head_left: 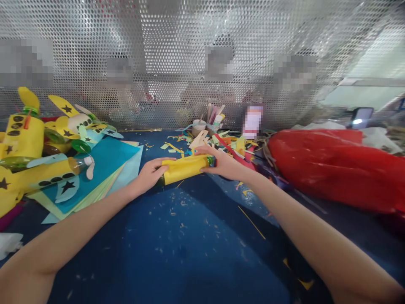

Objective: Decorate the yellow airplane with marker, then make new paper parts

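A green plastic bottle wrapped in yellow paper lies sideways between my two hands, just over the blue table. Around its left end my left hand is closed, thumb on the near side. My right hand grips the other end, fingers over the top and thumb beneath, close to the green neck. Paper scraps in yellow, green and orange lie just behind the bottle.
At left, several bottle airplanes with yellow wings and black stars sit beside coloured paper sheets. A red plastic bag bulges at right. A cup of sticks and a phone stand before the perforated metal screen.
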The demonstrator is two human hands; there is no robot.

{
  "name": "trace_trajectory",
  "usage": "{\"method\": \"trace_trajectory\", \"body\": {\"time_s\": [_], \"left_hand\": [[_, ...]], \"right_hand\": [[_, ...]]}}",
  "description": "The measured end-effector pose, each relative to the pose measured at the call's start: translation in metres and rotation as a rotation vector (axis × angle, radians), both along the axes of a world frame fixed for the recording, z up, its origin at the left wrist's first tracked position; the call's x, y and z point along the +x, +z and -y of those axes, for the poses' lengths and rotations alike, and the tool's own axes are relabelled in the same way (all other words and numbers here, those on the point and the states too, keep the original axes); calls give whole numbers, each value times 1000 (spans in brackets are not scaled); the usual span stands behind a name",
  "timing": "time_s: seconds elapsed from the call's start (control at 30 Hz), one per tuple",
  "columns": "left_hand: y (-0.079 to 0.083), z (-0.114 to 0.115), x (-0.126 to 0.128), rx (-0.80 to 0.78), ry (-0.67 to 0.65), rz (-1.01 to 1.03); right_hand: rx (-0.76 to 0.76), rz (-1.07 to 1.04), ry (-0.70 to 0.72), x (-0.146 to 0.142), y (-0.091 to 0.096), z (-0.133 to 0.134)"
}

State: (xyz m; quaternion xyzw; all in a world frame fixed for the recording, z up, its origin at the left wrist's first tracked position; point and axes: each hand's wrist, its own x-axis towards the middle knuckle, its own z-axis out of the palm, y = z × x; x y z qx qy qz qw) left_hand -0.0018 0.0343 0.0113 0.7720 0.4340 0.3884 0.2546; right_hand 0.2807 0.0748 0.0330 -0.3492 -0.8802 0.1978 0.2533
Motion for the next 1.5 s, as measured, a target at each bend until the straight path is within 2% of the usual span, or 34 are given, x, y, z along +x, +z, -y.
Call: {"method": "trace_trajectory", "body": {"time_s": [0.33, 0.57, 0.93, 1.1, 1.5], "left_hand": [[-1, -7, -1, 77, -53, -29], [7, -6, -3, 104, -106, -96], [8, -9, -11, 210, -206, -182], [6, -10, -11, 263, -197, -223], [-1, -13, -13, 247, -187, -155]], "right_hand": [[-81, -87, -12, -1, -7, -7], [-58, -29, -41, 1, -7, -9], [-33, -14, -31, 1, -7, -11], [-28, -29, -22, 1, -9, -11], [30, -129, -1, 0, -17, -9]]}}
